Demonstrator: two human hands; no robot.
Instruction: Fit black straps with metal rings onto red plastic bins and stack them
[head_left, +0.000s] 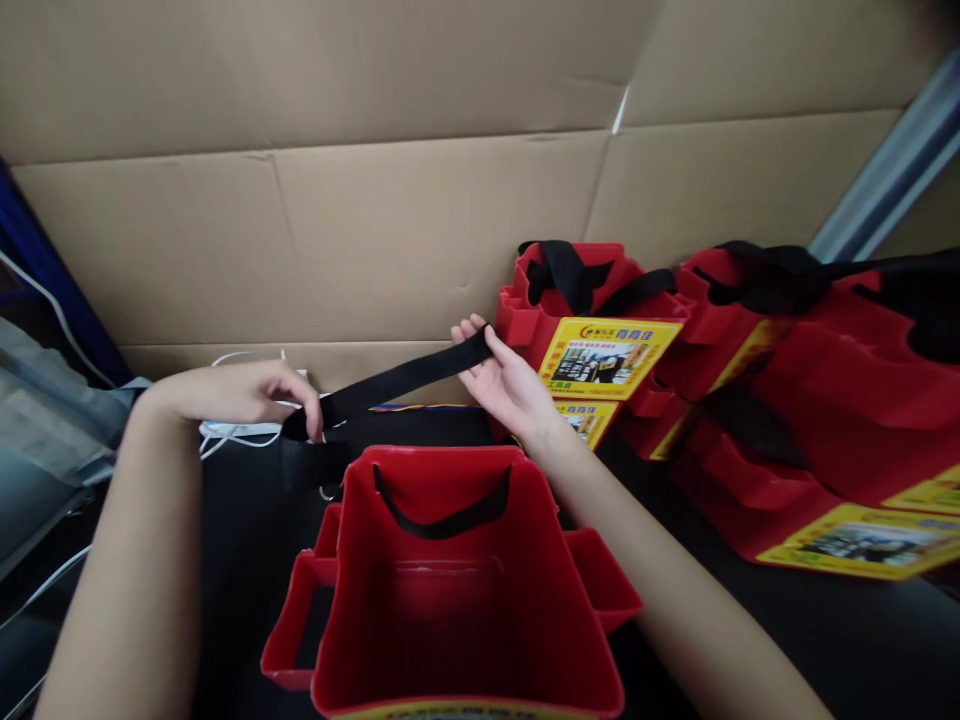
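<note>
Black strap (pixel 409 382) stretches behind the open red box (pixel 360 590), which has a black band (pixel 450 522) inside. The left hand (pixel 281 392) curls its fingers around the strap; the right hand (pixel 510 390) has fingers loosely spread, thumb touching the strap's end.

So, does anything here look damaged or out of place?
A bright slit shows in the cardboard at upper right, where creases meet. It stands out against plain brown and could be a tear or gap; I can't tell which. Nothing looks spilled, and the red bin in front and black strap show no obvious damage.
</note>
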